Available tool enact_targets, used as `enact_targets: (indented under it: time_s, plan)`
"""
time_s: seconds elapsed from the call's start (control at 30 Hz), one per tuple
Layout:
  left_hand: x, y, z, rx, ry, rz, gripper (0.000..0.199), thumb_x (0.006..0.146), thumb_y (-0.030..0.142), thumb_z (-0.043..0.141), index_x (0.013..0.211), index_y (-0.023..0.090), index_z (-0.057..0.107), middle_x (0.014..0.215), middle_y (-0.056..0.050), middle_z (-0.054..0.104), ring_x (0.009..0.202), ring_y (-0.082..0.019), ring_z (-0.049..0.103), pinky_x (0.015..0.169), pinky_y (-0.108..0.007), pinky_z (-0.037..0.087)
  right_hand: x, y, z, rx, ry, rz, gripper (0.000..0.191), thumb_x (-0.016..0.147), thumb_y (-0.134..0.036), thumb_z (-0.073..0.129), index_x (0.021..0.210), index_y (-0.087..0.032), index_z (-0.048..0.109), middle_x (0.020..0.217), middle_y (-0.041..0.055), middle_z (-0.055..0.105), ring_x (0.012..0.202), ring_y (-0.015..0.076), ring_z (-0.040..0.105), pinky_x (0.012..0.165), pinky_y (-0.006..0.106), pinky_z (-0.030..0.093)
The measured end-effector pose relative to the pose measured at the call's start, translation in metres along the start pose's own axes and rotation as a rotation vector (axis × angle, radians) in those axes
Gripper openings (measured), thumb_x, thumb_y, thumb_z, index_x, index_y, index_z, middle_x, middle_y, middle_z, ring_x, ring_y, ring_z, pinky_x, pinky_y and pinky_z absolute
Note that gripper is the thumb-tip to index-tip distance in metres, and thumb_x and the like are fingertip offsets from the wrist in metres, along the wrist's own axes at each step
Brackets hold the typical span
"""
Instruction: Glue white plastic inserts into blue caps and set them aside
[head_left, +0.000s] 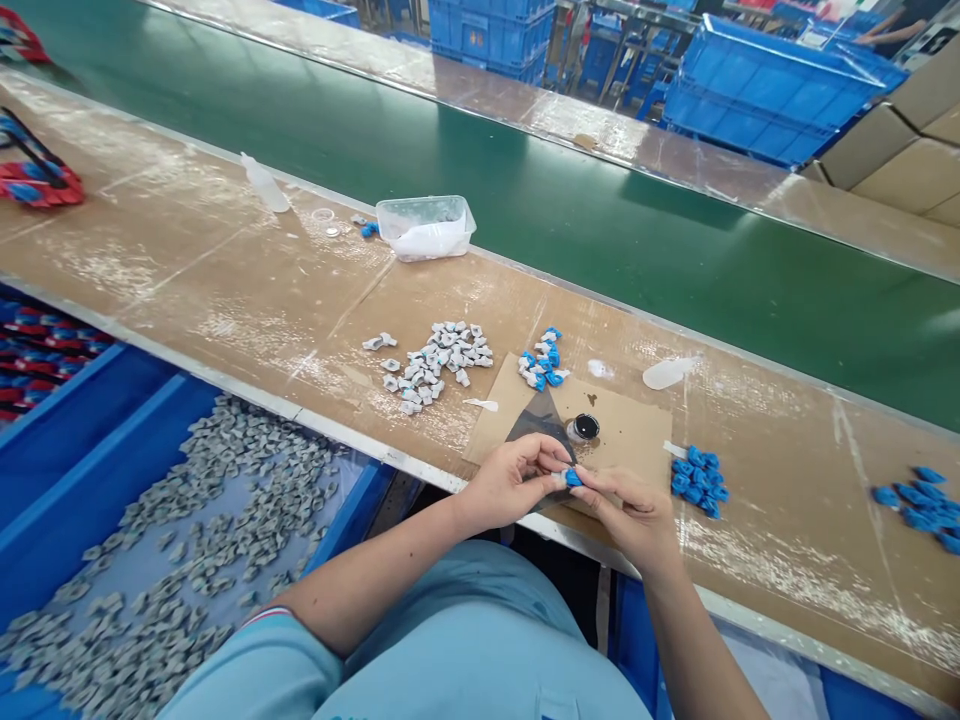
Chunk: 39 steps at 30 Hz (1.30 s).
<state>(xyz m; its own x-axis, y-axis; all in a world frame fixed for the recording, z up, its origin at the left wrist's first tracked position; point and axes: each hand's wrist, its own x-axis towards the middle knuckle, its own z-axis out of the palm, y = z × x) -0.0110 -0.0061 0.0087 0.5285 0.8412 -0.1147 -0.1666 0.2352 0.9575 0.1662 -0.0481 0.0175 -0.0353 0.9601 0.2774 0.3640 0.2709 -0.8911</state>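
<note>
In front of my body, my left hand (517,482) and my right hand (634,512) meet, both closed. Between their fingertips they pinch a small blue-and-grey plastic part (573,478); the fingers hide some of it. Just beyond is a small open jar of dark liquid (585,429) on a cardboard sheet (634,440). A dark sheet (536,425) lies partly under my left hand. Joined blue-and-grey parts (544,360) lie at the cardboard's far edge. Loose grey parts (450,350) are heaped to the left, and blue parts (699,482) are clustered right of my right hand.
A green conveyor belt (525,190) runs behind the worktable. On the table stand a clear plastic tub (426,230) and a white bottle (265,184); another bottle (667,373) lies right. More blue parts (922,505) sit far right. A blue bin (161,465) of grey parts is lower left.
</note>
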Motion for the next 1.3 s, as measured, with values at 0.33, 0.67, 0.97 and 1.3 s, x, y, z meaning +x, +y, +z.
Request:
enact_targets:
  time_s: [0.33, 0.67, 0.97, 1.3]
  plan:
    - [0.002, -0.011, 0.013, -0.128, 0.075, -0.137, 0.033, 0.066, 0.027, 0.076, 0.09, 0.016, 0.055, 0.075, 0.0, 0.063, 0.072, -0.011, 0.062, 0.07, -0.025, 0.048, -0.016, 0.009, 0.0, -0.155, 0.029, 0.043, 0.021, 0.081, -0.023, 0.067, 0.101, -0.029, 0.074, 0.089, 0.0036, 0.075, 0.077, 0.019, 0.071, 0.068, 0.031, 0.06]
    - [0.011, -0.001, 0.008, -0.243, 0.076, -0.343, 0.043, 0.054, 0.029, 0.084, 0.085, 0.014, 0.057, 0.064, 0.003, 0.062, 0.057, -0.007, 0.056, 0.059, -0.02, 0.04, -0.024, 0.013, 0.012, -0.514, 0.044, -0.147, 0.032, 0.092, -0.029, 0.053, 0.123, -0.029, 0.062, 0.09, 0.0051, 0.073, 0.077, 0.0169, 0.069, 0.071, 0.028, 0.058]
    - [0.01, -0.001, 0.008, -0.253, 0.09, -0.346, 0.048, 0.054, 0.031, 0.083, 0.089, 0.014, 0.055, 0.058, 0.006, 0.058, 0.049, -0.005, 0.047, 0.051, -0.019, 0.033, -0.02, 0.013, 0.021, -0.57, 0.112, -0.278, 0.036, 0.093, -0.023, 0.052, 0.128, -0.025, 0.058, 0.089, 0.0067, 0.071, 0.078, 0.018, 0.068, 0.073, 0.03, 0.057]
    - [0.009, 0.0, 0.009, -0.193, 0.073, -0.332, 0.051, 0.056, 0.039, 0.082, 0.092, 0.016, 0.053, 0.063, 0.004, 0.06, 0.053, -0.006, 0.051, 0.054, -0.02, 0.038, -0.022, 0.011, 0.019, -0.544, 0.068, -0.213, 0.037, 0.092, -0.028, 0.054, 0.128, -0.024, 0.057, 0.096, 0.0077, 0.07, 0.086, 0.0194, 0.067, 0.079, 0.032, 0.056]
